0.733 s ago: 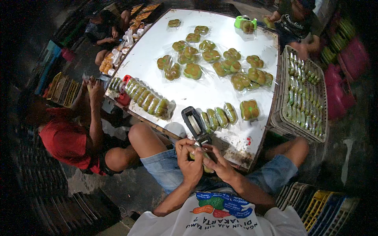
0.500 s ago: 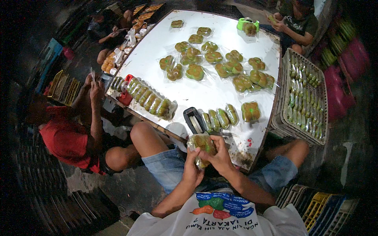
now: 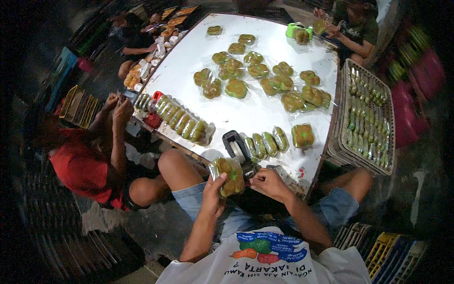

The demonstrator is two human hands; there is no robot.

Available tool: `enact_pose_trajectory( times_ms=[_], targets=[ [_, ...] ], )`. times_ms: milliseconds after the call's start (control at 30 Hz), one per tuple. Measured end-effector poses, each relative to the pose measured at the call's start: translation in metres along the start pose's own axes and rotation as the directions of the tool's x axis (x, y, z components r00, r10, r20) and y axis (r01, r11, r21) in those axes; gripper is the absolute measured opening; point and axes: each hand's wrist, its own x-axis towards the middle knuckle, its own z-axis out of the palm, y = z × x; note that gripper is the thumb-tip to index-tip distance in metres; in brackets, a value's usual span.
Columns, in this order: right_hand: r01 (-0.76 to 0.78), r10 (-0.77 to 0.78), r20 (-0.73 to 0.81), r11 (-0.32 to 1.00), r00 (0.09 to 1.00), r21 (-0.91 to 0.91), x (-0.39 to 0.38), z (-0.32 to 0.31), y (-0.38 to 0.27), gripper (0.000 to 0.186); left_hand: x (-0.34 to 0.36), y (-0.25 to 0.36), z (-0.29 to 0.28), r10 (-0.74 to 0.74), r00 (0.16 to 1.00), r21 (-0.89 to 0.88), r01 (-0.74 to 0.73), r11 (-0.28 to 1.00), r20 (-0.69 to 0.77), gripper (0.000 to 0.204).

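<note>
My left hand [image 3: 213,193] grips a clear plastic pack of green-and-brown cakes [image 3: 229,176], held upright just below the near edge of the white table [image 3: 222,113]. My right hand [image 3: 269,183] is closed beside the pack, near the base of a black tape dispenser [image 3: 235,146]; what its fingers pinch is too small to tell. A short row of sealed packs [image 3: 266,143] stands on edge beside the dispenser.
Many packs lie flat across the table [image 3: 265,80], with another row on edge [image 3: 182,120] at the left. A plastic basket of packs [image 3: 368,113] sits on the right. A person in red [image 3: 85,165] works at the left; others sit at the far side. Stacked crates [image 3: 388,251] stand lower right.
The pack has come up from my lap into my left hand, turned upright. My right hand has let go of it and moved right toward the dispenser.
</note>
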Motion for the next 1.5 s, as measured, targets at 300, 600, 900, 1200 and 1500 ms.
enact_pose_trajectory(
  times_ms=[300, 600, 900, 1200, 1500],
  targets=[
    [0.114, -0.166, 0.161, 0.95, 0.973, 0.291, -0.009, -0.078, -0.117, 0.033, 0.008, -0.015, 0.027, 0.009, 0.969, 0.573, -0.154, 0.805, 0.247, 0.073],
    [-0.286, 0.286, 0.19, 0.958, 0.939, -0.025, -0.002, -0.096, -0.055, 0.059, -0.001, -0.008, 0.048, -0.336, 0.915, 0.398, 0.229, 0.888, 0.223, 0.06],
    [-0.085, 0.147, -0.214, 0.958, 0.966, 0.273, -0.029, -0.108, -0.072, 0.052, 0.02, -0.027, 0.038, -0.264, 0.912, 0.069, 0.256, 0.964, 0.315, 0.06],
    [-0.497, 0.333, -0.73, 0.868, 0.597, -0.011, 0.038, -0.166, 0.164, 0.053, 0.032, -0.026, 0.077, -0.163, 0.963, 0.296, 0.094, 0.951, 0.216, 0.049],
    [-0.436, 0.366, -0.244, 0.813, 0.898, -0.385, 0.072, -0.196, 0.032, 0.061, 0.072, -0.041, 0.081, 0.021, 0.999, 0.349, -0.006, 0.937, -0.04, 0.056]
  ],
)
